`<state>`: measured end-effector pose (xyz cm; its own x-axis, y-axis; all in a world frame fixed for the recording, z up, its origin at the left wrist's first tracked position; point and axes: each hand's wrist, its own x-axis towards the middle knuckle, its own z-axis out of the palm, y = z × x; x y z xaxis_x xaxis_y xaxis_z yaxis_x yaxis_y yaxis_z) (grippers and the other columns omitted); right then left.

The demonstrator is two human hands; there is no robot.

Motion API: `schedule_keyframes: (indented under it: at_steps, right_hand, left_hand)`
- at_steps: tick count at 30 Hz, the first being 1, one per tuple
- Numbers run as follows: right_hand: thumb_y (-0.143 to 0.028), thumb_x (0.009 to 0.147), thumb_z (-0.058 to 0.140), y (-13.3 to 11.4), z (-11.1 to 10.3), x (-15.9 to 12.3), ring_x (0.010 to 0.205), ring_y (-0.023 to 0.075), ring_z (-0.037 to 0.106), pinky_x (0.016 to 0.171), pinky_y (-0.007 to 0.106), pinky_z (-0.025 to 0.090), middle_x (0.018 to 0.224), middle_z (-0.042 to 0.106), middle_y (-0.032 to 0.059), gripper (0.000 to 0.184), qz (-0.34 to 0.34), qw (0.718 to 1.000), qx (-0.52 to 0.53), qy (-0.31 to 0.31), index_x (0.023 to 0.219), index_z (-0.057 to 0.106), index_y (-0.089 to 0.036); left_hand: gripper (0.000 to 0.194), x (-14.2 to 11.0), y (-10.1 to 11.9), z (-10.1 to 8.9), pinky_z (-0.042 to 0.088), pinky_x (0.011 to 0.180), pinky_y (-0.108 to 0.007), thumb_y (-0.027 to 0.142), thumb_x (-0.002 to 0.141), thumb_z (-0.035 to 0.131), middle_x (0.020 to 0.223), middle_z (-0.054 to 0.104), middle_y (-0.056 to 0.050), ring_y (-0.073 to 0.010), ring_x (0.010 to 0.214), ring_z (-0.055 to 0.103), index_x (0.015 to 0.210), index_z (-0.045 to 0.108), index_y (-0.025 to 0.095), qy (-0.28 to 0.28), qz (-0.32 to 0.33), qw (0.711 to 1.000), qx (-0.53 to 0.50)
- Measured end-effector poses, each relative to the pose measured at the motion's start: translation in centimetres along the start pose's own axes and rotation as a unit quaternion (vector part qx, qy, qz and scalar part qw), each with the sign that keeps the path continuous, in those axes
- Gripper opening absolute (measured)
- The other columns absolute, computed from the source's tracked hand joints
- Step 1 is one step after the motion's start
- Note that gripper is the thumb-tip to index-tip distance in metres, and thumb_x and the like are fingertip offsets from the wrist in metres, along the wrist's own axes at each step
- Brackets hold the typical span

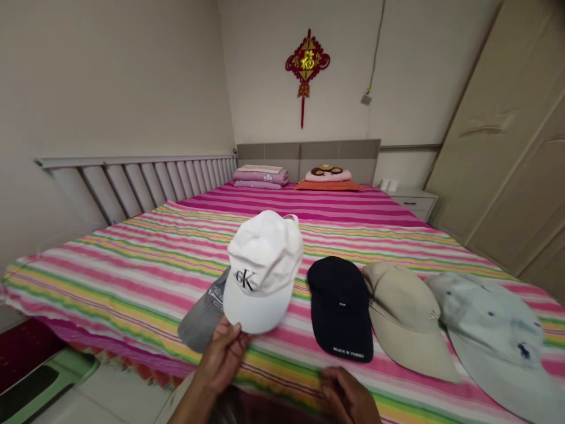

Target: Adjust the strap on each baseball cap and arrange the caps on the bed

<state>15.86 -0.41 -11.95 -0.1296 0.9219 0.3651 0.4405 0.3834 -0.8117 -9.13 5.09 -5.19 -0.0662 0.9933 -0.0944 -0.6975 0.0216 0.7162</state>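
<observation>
My left hand point(224, 353) pinches the brim of a white baseball cap point(265, 271) with black letters on its front, holding it above the bed. Behind it a grey cap point(200, 321) lies on the striped sheet, partly covered by the white one. My right hand point(348, 396) is near the bed's front edge with its fingers curled; whether anything is in them is hidden. Just beyond it lies a black cap point(339, 303) with small white lettering on the brim. A beige cap point(406, 318) and a pale grey-green cap point(489, 335) follow to the right, edges overlapping.
The bed point(145, 259) has a striped sheet. Folded purple bedding point(260, 178) and an orange and pink pile point(329, 181) sit by the headboard point(269, 154). A radiator point(132, 188) lines the left wall; a nightstand point(412, 200) and wardrobe point(498, 153) stand right. A green stool point(57, 377) is at lower left.
</observation>
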Motion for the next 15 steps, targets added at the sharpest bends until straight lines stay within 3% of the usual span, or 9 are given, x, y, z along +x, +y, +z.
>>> schedule_keyframes:
  at_steps: [2, 4, 5, 6, 8, 11, 15]
  right_hand:
    - [-0.049, 0.075, 0.053, -2.3, -0.8, 2.2, 0.093, 0.0256, 0.060, 0.079, 0.036, 0.046, 0.100, 0.065, 0.0133, 0.040, 0.039, 0.982, 0.185, 0.008, 0.104, 0.056, -0.022]
    - [-0.063, 0.067, 0.053, -4.8, -1.6, 4.4, 0.093, 0.0285, 0.060, 0.081, 0.042, 0.045, 0.101, 0.065, 0.0151, 0.056, 0.071, 0.921, 0.382, 0.022, 0.103, 0.058, -0.021]
    - [-0.065, 0.069, 0.047, -6.0, -2.0, 5.2, 0.099, 0.0289, 0.057, 0.086, 0.044, 0.041, 0.110, 0.061, 0.0153, 0.061, 0.092, 0.881, 0.464, 0.004, 0.111, 0.054, -0.021]
    - [-0.067, 0.068, 0.046, -7.1, -2.3, 5.9, 0.099, 0.0293, 0.057, 0.087, 0.046, 0.040, 0.110, 0.061, 0.0141, 0.063, 0.099, 0.845, 0.525, -0.007, 0.112, 0.055, -0.022]
    - [-0.062, 0.066, 0.055, -8.5, -2.8, 6.4, 0.100, 0.0269, 0.056, 0.091, 0.043, 0.038, 0.103, 0.065, 0.0086, 0.051, 0.122, 0.804, 0.580, 0.043, 0.101, 0.061, -0.026]
    - [-0.052, 0.062, 0.066, -9.0, -3.0, 5.7, 0.098, 0.0243, 0.057, 0.090, 0.039, 0.039, 0.090, 0.069, 0.0036, 0.034, 0.155, 0.783, 0.591, 0.115, 0.086, 0.066, -0.028]
    - [-0.050, 0.062, 0.067, -8.1, -3.1, 3.6, 0.081, 0.0248, 0.061, 0.077, 0.039, 0.046, 0.078, 0.070, 0.0037, 0.027, 0.182, 0.788, 0.581, 0.091, 0.071, 0.067, -0.024]
  left_hand:
    - [0.051, -1.6, -1.9, -0.2, 0.050, 0.076, -0.027, 0.010, 0.058, 0.068, 0.101, 0.066, -0.004, -0.0185, 0.087, 0.062, 0.106, 0.057, 0.024, -0.029, -0.047, 0.998, 0.000]
    - [0.047, -3.1, -3.9, -0.3, 0.048, 0.081, -0.031, 0.013, 0.056, 0.070, 0.101, 0.066, -0.004, -0.0219, 0.093, 0.060, 0.100, 0.060, 0.024, -0.053, -0.086, 0.995, 0.000]
    - [0.044, -3.8, -4.9, -0.4, 0.047, 0.082, -0.034, 0.015, 0.054, 0.071, 0.098, 0.067, -0.004, -0.0237, 0.095, 0.059, 0.096, 0.061, 0.023, -0.062, -0.102, 0.993, -0.002]
    - [0.041, -4.3, -5.7, -0.4, 0.046, 0.083, -0.036, 0.016, 0.052, 0.071, 0.094, 0.068, -0.005, -0.0256, 0.096, 0.059, 0.092, 0.063, 0.022, -0.070, -0.119, 0.990, -0.003]
    - [0.040, -5.1, -6.9, -0.5, 0.046, 0.082, -0.039, 0.015, 0.047, 0.073, 0.086, 0.069, -0.007, -0.0288, 0.096, 0.058, 0.086, 0.064, 0.020, -0.081, -0.152, 0.985, 0.001]
    - [0.042, -5.2, -6.7, -0.6, 0.045, 0.080, -0.041, 0.014, 0.043, 0.072, 0.082, 0.069, -0.008, -0.0304, 0.095, 0.059, 0.084, 0.064, 0.018, -0.082, -0.171, 0.982, 0.014]
    - [0.032, -3.5, -3.4, -0.3, 0.047, 0.076, -0.039, 0.021, 0.043, 0.070, 0.072, 0.068, -0.007, -0.0308, 0.089, 0.061, 0.074, 0.064, 0.018, -0.052, -0.167, 0.984, 0.029]
